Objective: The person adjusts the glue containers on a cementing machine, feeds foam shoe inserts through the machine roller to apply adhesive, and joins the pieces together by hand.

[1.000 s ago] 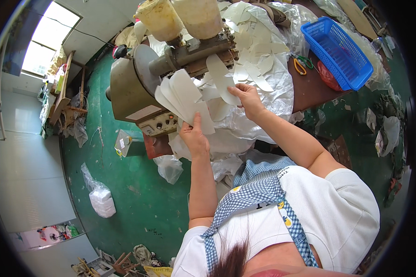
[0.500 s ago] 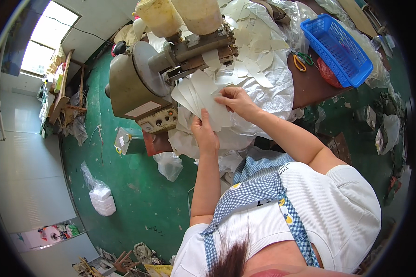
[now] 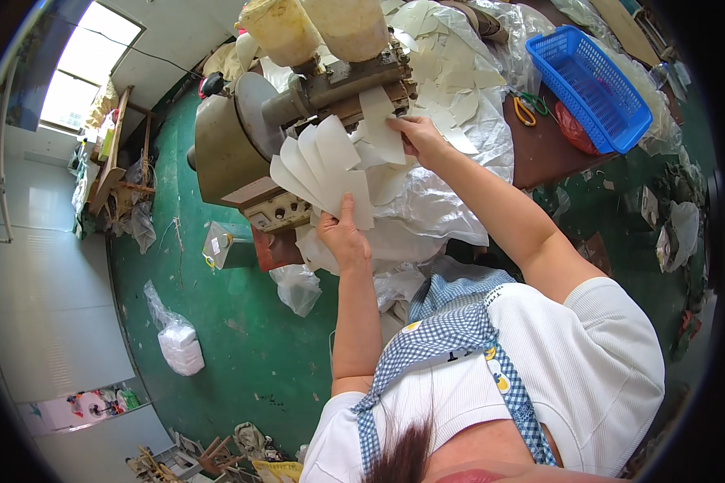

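My left hand [image 3: 344,235] holds a fanned stack of white insole-shaped cut pieces [image 3: 318,171], thumb pressed on their lower ends. My right hand [image 3: 417,135] pinches a single white piece [image 3: 380,122] and holds it against the roller of a brown-grey machine [image 3: 298,105] in front of me. More white pieces [image 3: 451,76] lie heaped on crinkled plastic sheeting on the table behind the machine.
A blue plastic basket [image 3: 590,87] stands at the table's right, with orange-handled scissors [image 3: 525,110] beside it. Two yellowish tubs [image 3: 314,24] sit on top of the machine. Plastic bags [image 3: 177,340] and scraps lie on the green floor [image 3: 234,354]. A window [image 3: 84,68] is far left.
My left hand has lifted the fanned pieces up toward the machine. My right hand has drawn one piece off and moved it up to the roller.
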A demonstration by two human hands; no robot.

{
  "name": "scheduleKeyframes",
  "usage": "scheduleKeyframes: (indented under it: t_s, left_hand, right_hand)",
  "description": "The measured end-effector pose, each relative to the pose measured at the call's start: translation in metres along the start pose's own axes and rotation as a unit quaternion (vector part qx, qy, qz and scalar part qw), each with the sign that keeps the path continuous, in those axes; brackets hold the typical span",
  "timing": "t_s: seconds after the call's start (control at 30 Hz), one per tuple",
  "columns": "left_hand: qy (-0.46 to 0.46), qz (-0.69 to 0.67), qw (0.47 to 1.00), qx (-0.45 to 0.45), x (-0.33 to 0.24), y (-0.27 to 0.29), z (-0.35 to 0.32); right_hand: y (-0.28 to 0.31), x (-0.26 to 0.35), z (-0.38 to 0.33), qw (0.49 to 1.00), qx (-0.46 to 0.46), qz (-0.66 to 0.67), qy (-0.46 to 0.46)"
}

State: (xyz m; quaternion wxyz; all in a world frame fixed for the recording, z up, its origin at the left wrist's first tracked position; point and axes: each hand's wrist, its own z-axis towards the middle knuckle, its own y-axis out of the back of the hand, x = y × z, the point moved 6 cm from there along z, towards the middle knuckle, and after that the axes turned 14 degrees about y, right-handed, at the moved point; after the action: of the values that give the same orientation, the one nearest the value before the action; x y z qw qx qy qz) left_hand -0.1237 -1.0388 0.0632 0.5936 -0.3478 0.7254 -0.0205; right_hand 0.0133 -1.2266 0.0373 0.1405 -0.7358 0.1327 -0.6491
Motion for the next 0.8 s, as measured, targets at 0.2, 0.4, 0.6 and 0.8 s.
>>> scheduleKeyframes:
  t_s: [0.2,0.4,0.6,0.8]
  left_hand:
    - [0.020,0.039,0.999,-0.004,0.010,0.000,-0.004]
    - [0.043,-0.040,0.997,0.041,0.001,-0.007,-0.005]
    - [-0.016,-0.035,0.998,-0.055,-0.012,0.026,-0.002]
    - [-0.023,-0.023,0.998,-0.052,-0.006,0.016,-0.006]
  right_hand:
    - [-0.046,0.002,-0.078,0.971,0.153,-0.181,-0.005]
    - [-0.051,0.024,-0.074,0.953,0.220,-0.185,0.092]
    - [-0.023,0.013,-0.048,0.981,0.153,-0.118,0.031]
    - [0.003,0.006,-0.003,0.998,0.050,-0.008,-0.033]
